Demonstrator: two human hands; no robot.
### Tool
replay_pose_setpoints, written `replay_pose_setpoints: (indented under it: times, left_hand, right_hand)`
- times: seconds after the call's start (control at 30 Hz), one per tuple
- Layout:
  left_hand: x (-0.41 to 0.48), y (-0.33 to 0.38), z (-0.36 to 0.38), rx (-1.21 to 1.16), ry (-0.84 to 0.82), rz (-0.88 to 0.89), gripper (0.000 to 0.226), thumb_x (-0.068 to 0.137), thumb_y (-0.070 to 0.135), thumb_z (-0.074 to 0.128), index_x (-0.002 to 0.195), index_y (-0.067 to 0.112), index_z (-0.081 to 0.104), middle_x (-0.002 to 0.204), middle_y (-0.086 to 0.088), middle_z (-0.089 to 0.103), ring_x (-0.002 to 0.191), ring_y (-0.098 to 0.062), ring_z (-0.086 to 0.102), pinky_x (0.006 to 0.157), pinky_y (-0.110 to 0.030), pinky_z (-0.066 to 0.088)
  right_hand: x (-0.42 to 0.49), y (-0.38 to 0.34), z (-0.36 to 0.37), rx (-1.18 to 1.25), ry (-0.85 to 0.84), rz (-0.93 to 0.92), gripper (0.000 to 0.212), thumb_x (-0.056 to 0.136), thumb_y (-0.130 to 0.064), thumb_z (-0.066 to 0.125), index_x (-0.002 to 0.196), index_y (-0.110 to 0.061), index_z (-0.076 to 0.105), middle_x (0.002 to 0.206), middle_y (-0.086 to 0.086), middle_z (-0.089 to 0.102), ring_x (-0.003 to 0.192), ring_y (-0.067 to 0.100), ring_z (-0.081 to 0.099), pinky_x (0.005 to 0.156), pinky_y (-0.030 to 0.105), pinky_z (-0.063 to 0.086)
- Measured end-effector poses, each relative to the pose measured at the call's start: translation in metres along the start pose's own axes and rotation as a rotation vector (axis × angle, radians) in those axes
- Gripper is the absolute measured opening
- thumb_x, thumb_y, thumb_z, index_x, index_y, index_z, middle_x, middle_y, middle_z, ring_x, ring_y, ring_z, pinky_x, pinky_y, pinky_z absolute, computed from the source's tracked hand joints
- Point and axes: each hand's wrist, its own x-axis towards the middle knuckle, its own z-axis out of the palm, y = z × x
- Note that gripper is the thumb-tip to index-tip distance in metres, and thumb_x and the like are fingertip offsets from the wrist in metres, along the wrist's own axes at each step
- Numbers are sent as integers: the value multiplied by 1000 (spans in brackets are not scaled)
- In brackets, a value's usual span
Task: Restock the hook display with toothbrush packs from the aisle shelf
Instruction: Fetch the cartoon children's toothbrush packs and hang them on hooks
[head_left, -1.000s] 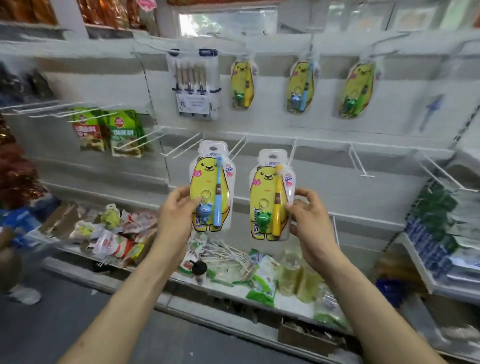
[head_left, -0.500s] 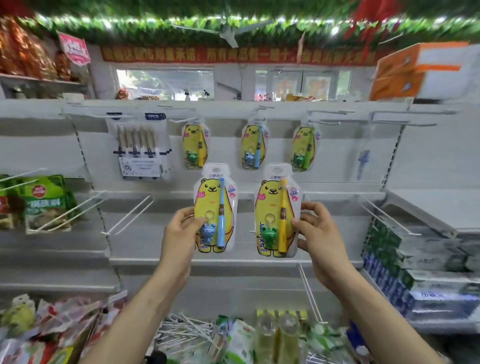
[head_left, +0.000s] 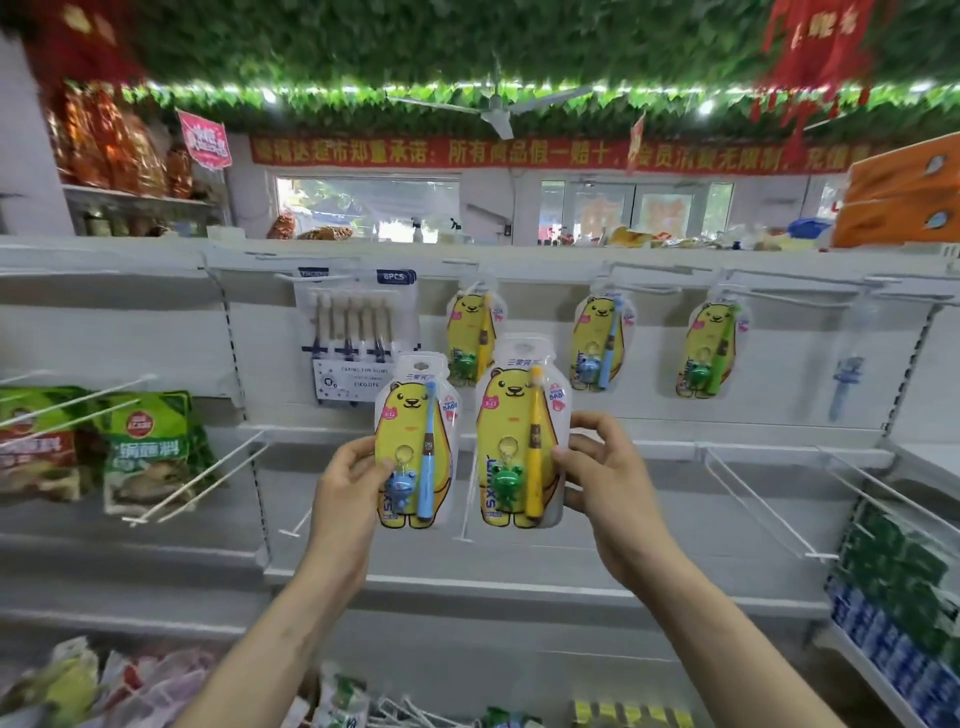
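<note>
My left hand (head_left: 348, 478) pinches the left edge of a yellow bear pack with a blue toothbrush (head_left: 415, 441), held upright. My right hand (head_left: 605, 478) grips the right edge of a second yellow bear pack with a yellow toothbrush (head_left: 519, 436), slightly higher. Both packs are in front of the white hook display. On the top row of hooks hang three similar bear packs: one with a yellow brush (head_left: 470, 332), partly hidden by my right pack, one with a blue brush (head_left: 602, 343) and one with a green brush (head_left: 709, 351).
A 6-piece brush pack (head_left: 358, 332) hangs at upper left of the display. Bare white hooks (head_left: 758, 504) stick out on the lower row at right and left. Green snack bags (head_left: 145, 447) hang at far left. Stacked boxes (head_left: 904, 597) fill the right shelf. Loose packets (head_left: 104, 686) lie below.
The view has tilted upward, so the top hook row and the ceiling now show. Both hands have stayed level with the packs in front of me; the right pack sits a bit higher.
</note>
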Motion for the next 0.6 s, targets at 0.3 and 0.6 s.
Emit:
replay_pose_setpoints:
  times: [0.3, 0.6]
  left_hand:
    - [70, 3, -55, -11, -19, 5, 17, 104, 9, 61, 117, 19, 65, 104, -2, 80, 97, -24, 78, 87, -47, 61]
    - [91, 0, -49, -65, -92, -14, 18, 102, 7, 62, 118, 16, 64, 109, -7, 79, 99, -29, 77, 88, -50, 62]
  right_hand:
    - [12, -2, 74, -29, 14, -158, 26, 105, -3, 52, 123, -22, 56, 110, 5, 77, 100, 28, 76, 84, 59, 62]
    - [16, -13, 85, 7, 71, -200, 23, 107, -6, 53, 121, -22, 57, 106, 2, 78, 98, 23, 77, 74, 43, 64]
